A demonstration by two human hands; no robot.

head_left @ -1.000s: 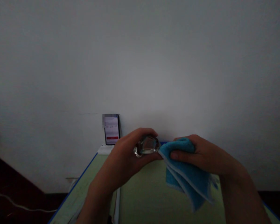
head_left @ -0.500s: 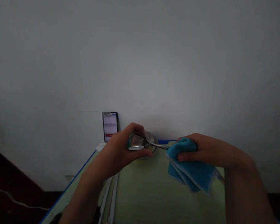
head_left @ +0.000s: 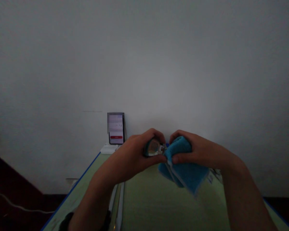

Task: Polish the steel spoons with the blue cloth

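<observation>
Near the far edge of the table, my left hand curls its thumb and fingers around a small shiny object. It has a curved, glassy-looking rim and a narrow part towards the right; its kind is unclear in the dim light. My right hand grips a folded blue cloth with pale edging, whose corners hang down. Cloth and object meet between the two hands, where the cloth hides the object's right end. Both sets of fingertips nearly touch.
A phone leans upright against the wall on a white base. Long white strips lie on the green table beside my left forearm. Thin dark items show by my right wrist.
My right hand has moved left with the cloth, up to my left hand. My left hand has shifted slightly right. The narrow metallic part seen between them is now mostly covered.
</observation>
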